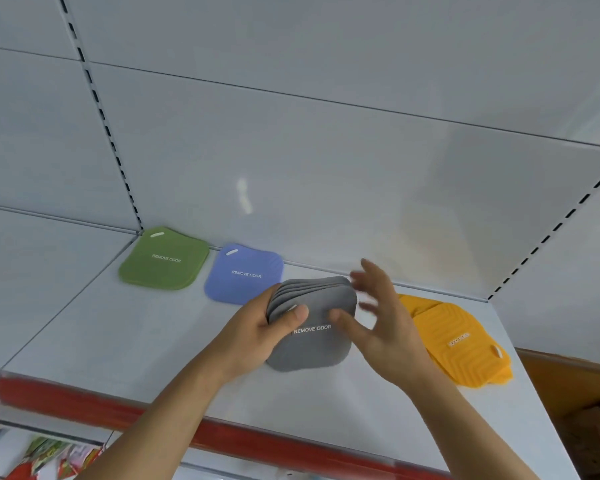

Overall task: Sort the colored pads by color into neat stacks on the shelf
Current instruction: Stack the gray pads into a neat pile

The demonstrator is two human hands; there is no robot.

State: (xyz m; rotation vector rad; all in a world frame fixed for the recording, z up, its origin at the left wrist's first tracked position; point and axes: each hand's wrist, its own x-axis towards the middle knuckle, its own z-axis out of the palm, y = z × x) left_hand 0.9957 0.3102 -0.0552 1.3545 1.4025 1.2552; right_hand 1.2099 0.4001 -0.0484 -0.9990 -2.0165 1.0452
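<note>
A stack of several grey pads (312, 344) marked REMOVE ODOR is held just above the white shelf (118, 341). My left hand (264, 334) grips its left edge, thumb on top. My right hand (378, 317) is at the stack's right side with fingers spread and blurred, thumb touching the top pad. A green pad stack (165, 259) lies at the back left, a blue stack (245, 273) beside it. Yellow pads (461, 344) lie to the right, slightly fanned and partly hidden by my right hand.
The shelf has a red front strip (84, 407) and white back panels with slotted uprights (101, 109). Colourful packets (56, 459) hang below at the lower left. A brown surface (568, 379) shows at the far right.
</note>
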